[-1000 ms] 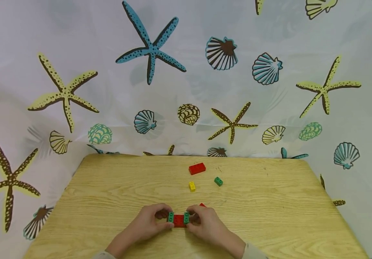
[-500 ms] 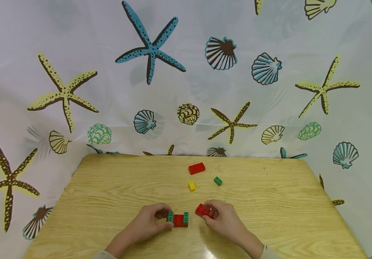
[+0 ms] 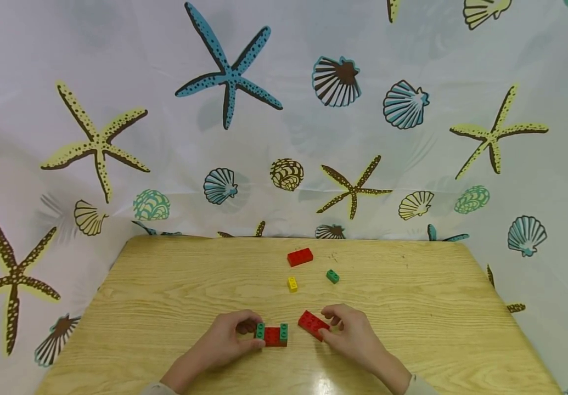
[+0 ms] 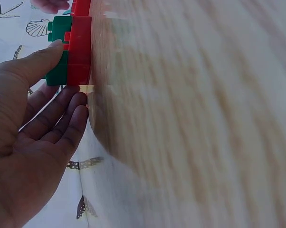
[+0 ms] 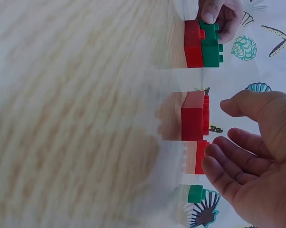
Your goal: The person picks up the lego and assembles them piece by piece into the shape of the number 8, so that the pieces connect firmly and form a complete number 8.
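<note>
On the table, near its front, a red toy brick (image 3: 273, 336) carries a green two-stud brick (image 3: 260, 331) at its left end and another green brick (image 3: 284, 332) at its right end. My left hand (image 3: 231, 334) holds the left end, its thumb (image 4: 47, 59) against the green brick. To the right lies a second red brick (image 3: 313, 325), set at a slant. Beside its right end is my right hand (image 3: 353, 332), fingers loosely bent. The right wrist view shows a gap between its thumb (image 5: 245, 103) and that brick (image 5: 194, 116).
Farther back on the wooden table (image 3: 190, 274) lie a third red brick (image 3: 301, 257), a small yellow brick (image 3: 292, 283) and a small green brick (image 3: 332, 276). A curtain (image 3: 274, 120) printed with starfish and shells hangs behind and along both sides.
My right hand left the brick assembly, went right to the slanted red brick and took its end, then moved slightly off it. My left hand stayed put on the assembly.
</note>
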Available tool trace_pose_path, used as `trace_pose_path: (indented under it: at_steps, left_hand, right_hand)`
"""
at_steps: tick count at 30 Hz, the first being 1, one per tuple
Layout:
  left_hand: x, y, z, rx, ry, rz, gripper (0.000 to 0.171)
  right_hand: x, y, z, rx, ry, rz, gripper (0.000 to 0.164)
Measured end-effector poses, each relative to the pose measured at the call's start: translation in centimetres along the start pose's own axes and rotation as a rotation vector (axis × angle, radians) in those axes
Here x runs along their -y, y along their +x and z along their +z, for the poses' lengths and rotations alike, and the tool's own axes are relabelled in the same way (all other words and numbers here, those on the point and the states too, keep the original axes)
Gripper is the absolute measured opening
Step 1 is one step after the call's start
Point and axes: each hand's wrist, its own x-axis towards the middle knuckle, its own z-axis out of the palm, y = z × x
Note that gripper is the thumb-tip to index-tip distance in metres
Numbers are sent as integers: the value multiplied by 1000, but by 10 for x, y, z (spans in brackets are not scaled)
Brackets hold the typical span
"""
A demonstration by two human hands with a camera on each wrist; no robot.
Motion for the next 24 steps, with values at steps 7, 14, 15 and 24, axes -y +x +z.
trace_pose_path:
  at_steps: [7,14,15,24]
  left_hand:
    - [0,0,0,2,-3,1,37]
    - [0,0,0,5,-13,2,36]
    - [0,0,0,5,-14,1,36]
    - [-1,-1,-1,2,-4,1,35]
  right_hand:
    - [-5,-1,2,2,-19,3,31]
    - [-9,-3,4,2,-18,12,33]
    - [-10,-3,5,3,-19,13,33]
    - [-13,-3,7,6,-9,25,35]
